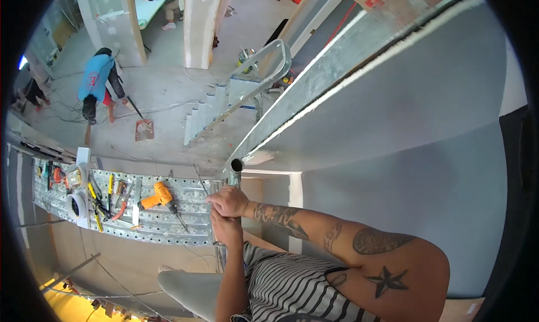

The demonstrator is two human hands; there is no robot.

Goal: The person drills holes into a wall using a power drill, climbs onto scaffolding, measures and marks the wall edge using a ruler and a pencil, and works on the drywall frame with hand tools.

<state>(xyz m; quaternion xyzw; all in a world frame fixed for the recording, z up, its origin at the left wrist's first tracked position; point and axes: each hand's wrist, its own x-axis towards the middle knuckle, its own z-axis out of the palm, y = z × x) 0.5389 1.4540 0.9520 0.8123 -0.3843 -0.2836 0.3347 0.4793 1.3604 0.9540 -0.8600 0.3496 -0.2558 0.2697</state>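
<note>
An open-ended metal scaffold tube point(234, 177) stands upright just beyond my hands. My right hand point(229, 202) is closed beside it, its fingers curled in. Just below and touching it, my left hand point(227, 228) is closed too. What either one grips is hidden by the fingers. A thin dark rod point(200, 178) slants toward my right fingertips; I cannot tell whether it is held. Left of my hands, a perforated metal scaffold platform point(196, 212) bears an orange cordless drill point(160, 197), red-handled pliers point(119, 211), yellow-handled tools point(110, 186) and a white roll point(75, 206).
A grey wall point(393, 125) with a metal channel point(331, 69) rises close on the right. Far below, a person in a blue shirt point(96, 77) bends over near a red dustpan point(144, 130). Metal steps with a handrail point(210, 111) stand on the floor, where cables point(163, 107) lie.
</note>
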